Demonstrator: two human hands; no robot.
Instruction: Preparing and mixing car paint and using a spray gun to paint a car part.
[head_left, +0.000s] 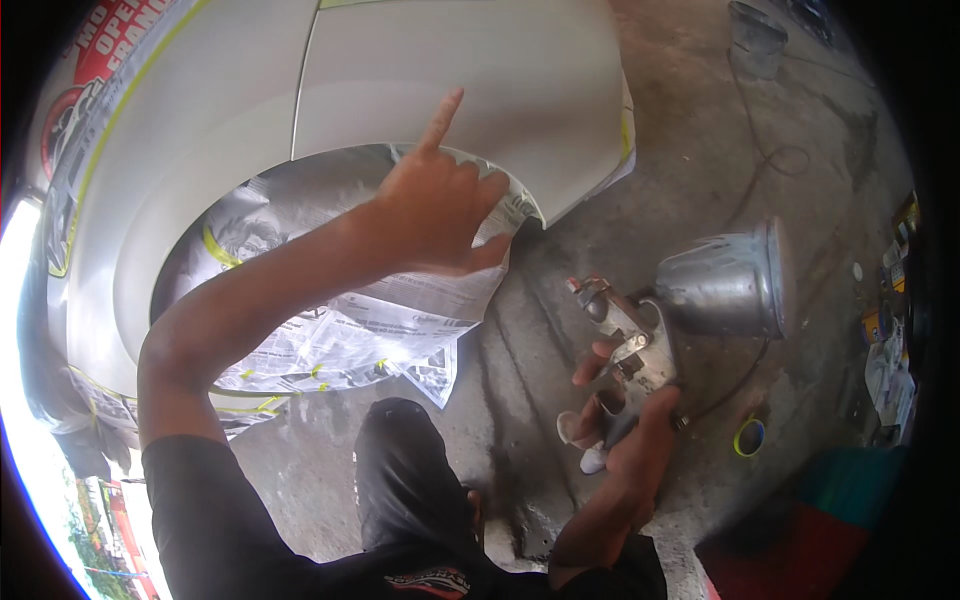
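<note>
My left hand (440, 205) reaches across a grey car body panel (460, 60), beside a wheel arch. Its index finger is stretched out over the panel and the thumb stands apart; nothing is in this hand. Whether the fingertip touches the surface I cannot tell. Low on the right, my right hand (640, 440) is closed round the handle of a metal spray gun (655, 350). A dull silver paint cup (715, 285) is joined to the gun and lies on its side toward the right. The gun's nozzle end points up and left.
Newspaper (350, 320) with yellow-green masking tape fills the wheel arch. A hose (765, 160) runs over the concrete floor (690, 140). A tape roll (748, 437) lies at the right, a grey bucket (758, 45) stands far right, and papers (890, 385) are at the right edge.
</note>
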